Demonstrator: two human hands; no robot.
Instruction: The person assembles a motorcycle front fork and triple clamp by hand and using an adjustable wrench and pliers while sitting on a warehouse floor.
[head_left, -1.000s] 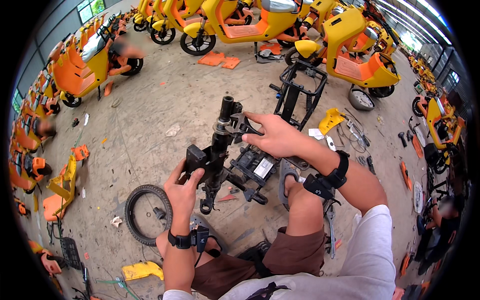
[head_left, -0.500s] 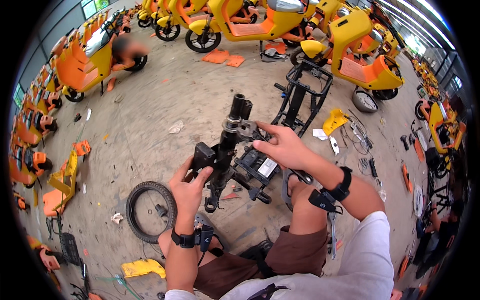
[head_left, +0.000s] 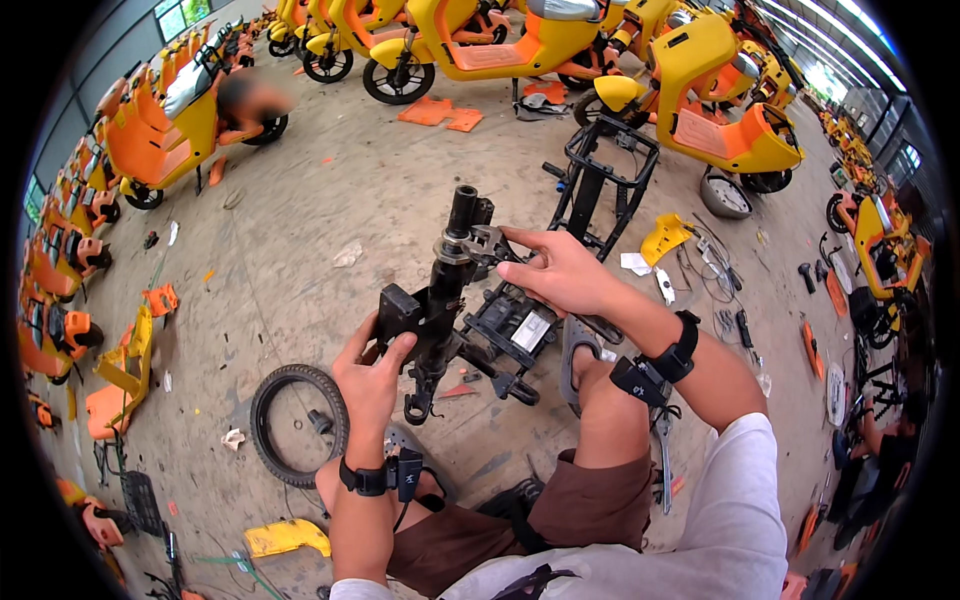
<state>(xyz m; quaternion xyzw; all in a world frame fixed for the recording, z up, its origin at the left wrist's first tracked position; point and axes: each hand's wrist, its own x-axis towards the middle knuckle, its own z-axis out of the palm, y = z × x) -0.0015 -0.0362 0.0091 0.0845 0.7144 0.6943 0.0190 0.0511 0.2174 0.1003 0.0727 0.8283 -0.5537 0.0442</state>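
A black frame's head tube [head_left: 447, 285] stands tilted in front of me, with a metal nut and ring near its upper end. My left hand [head_left: 366, 385] is closed around a black box-shaped bracket [head_left: 399, 309] on the tube's left side. In my right hand [head_left: 572, 275] is a metal wrench [head_left: 486, 244], its jaws at the nut. The fingers are bent round its handle, whose end shows below the palm. The rest of the black frame [head_left: 592, 190] stretches away to the far right.
A loose tyre [head_left: 262, 430] lies at left, with yellow panels [head_left: 285, 538] beyond it. A spanner [head_left: 665, 465] rests by my right knee. Cables [head_left: 712, 262] and a wheel hub [head_left: 726, 197] lie at right. Rows of yellow scooters [head_left: 490, 45] surround the floor; a person crouches at far left.
My right hand and the wrench handle have swung slightly away from me. The left hand keeps its hold on the bracket. The whole view has shifted a little.
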